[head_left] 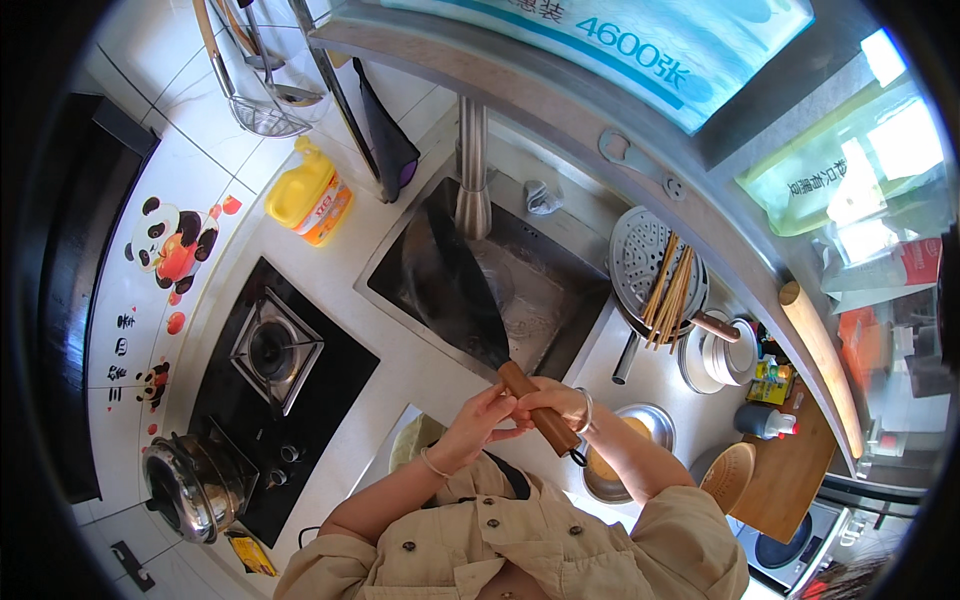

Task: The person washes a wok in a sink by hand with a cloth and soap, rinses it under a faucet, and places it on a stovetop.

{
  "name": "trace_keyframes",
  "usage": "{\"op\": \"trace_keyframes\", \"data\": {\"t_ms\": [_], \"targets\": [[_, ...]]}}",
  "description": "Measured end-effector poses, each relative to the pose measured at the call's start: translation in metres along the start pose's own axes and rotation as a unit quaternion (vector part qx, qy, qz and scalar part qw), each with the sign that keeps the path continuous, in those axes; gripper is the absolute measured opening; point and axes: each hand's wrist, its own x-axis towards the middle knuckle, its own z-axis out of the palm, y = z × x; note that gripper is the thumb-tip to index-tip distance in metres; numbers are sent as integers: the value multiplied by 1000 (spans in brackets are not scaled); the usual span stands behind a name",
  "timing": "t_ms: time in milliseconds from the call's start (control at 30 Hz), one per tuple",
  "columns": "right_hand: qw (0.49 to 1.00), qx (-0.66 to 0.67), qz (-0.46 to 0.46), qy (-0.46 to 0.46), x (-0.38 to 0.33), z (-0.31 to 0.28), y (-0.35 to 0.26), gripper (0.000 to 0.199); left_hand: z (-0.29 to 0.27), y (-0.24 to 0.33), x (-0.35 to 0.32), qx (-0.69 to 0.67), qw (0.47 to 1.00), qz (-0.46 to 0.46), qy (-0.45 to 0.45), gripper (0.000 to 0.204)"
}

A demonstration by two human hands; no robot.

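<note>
Wok (455,285): dark, tilted on edge inside the sink (560,270), its bowl toward 11 o'clock and its wooden handle (535,408) running down toward 5 o'clock to your hands.
Right hand (555,400): you have it clenched around the handle, a bracelet on the wrist.
Left hand (480,420): your fingers are curled against the handle just beside the right hand; whether they fully grip it, you cannot tell.
Sink: steel basin at 12 o'clock from your hands, with the tap (472,160) rising over its far rim; the wok fills its left part, the rest looks wet and grey.
Steamer tray (645,260): round, perforated, at 2 o'clock, with a bundle of chopsticks (672,290) lying across it.
Steel bowl (630,445): just under your right forearm at 4 o'clock, holding something yellowish.
Stacked plates (720,355): white, at 3 o'clock.
Yellow bottle (310,195): on the counter at 10 o'clock.
Gas hob (275,350): at 9 o'clock, burner bare.
Lidded pot (190,485): steel, at 8 o'clock; its contents are hidden.
</note>
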Motion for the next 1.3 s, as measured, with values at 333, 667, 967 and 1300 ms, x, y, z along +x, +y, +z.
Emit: {"op": "trace_keyframes", "data": {"t_ms": [333,667,967,1300], "targets": [[997,69,21,-40,-16,0,-43,27,24,30,10,8,1000,7,-13,43],[990,-72,115,32,11,-31,-65,25,1,17,39,-25,999,-19,9,52],[956,-185,124,189,25,-73,-48,26,-56,8,55,98,992,-73,27,41],[849,-412,173,281,20,-95,-26,37,-105,54,83,231,971,37,43,34]]}}
